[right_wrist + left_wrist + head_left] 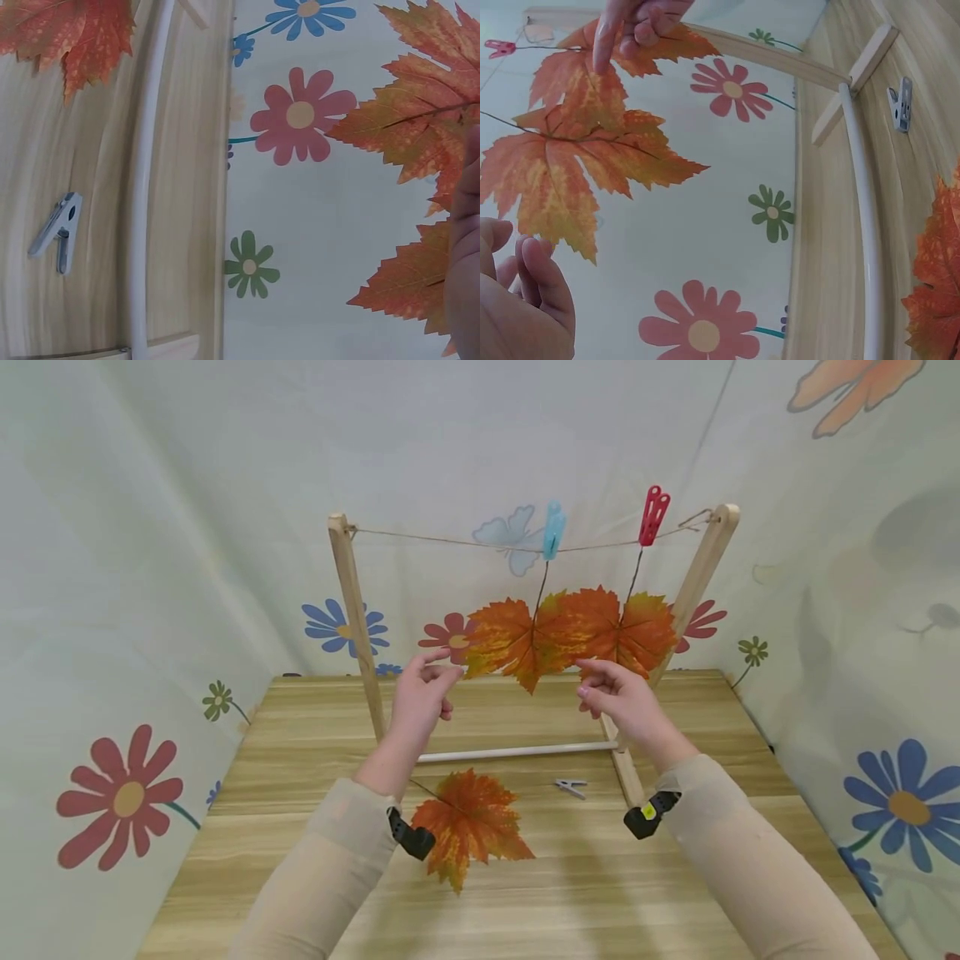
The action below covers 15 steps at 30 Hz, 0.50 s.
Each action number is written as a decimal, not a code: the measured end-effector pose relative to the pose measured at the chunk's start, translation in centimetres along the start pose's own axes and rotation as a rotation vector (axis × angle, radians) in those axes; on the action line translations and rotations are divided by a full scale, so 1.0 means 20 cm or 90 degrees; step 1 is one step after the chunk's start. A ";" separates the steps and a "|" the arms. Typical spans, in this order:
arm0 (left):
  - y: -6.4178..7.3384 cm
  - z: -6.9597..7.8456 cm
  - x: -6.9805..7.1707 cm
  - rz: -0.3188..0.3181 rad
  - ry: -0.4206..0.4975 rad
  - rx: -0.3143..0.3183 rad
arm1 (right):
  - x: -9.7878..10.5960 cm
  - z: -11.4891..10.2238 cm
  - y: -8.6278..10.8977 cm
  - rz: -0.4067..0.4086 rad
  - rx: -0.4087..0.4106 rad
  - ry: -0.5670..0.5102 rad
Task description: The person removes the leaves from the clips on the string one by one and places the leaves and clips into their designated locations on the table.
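Two orange maple leaves hang from a string: the left leaf [517, 639] by a light blue clothespin [553, 531], the right leaf [637, 631] by a red clothespin [654, 517]. My left hand [422, 697] is beside the left leaf's lower left edge, fingers loosely bent around nothing; the left wrist view shows a small gap to the leaf. Near the leaves' lower edges is my right hand [622, 702], its index finger extended in front of the leaves; whether it touches them I cannot tell. A third maple leaf [468, 822] and a grey clothespin [572, 787] lie on the table.
The string [450, 539] runs between two wooden posts [352, 610], joined low down by a white rod [517, 751]. This frame stands on a wood-grain table [570, 893]. Behind it hangs a pale backdrop [247, 468] with printed flowers.
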<state>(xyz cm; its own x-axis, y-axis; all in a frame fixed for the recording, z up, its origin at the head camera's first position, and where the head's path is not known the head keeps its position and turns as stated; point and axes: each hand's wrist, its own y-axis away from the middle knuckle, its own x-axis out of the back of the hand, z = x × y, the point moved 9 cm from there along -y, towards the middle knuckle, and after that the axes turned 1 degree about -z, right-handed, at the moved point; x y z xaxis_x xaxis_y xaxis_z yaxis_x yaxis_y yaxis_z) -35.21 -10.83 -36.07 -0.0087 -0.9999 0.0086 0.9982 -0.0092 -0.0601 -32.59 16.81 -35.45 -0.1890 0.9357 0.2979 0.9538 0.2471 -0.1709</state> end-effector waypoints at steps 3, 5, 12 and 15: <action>-0.01 0.02 -0.01 -0.003 -0.001 -0.002 | 0.01 -0.02 -0.01 0.005 -0.002 0.013; -0.01 0.04 -0.02 -0.003 -0.004 -0.004 | 0.02 -0.04 -0.02 0.009 0.001 0.014; -0.01 0.09 -0.07 -0.020 -0.021 -0.013 | 0.04 -0.08 -0.03 0.018 0.008 0.025; -0.02 0.11 -0.07 -0.022 -0.026 -0.022 | 0.05 -0.08 -0.03 0.020 0.012 0.031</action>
<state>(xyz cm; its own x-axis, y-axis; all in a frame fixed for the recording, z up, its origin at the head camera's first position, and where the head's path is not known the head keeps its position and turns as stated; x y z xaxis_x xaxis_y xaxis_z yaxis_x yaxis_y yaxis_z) -35.39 -9.32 -33.91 -0.0406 -0.9978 0.0516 0.9946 -0.0453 -0.0929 -32.98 17.16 -33.52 -0.1468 0.9301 0.3368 0.9546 0.2223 -0.1981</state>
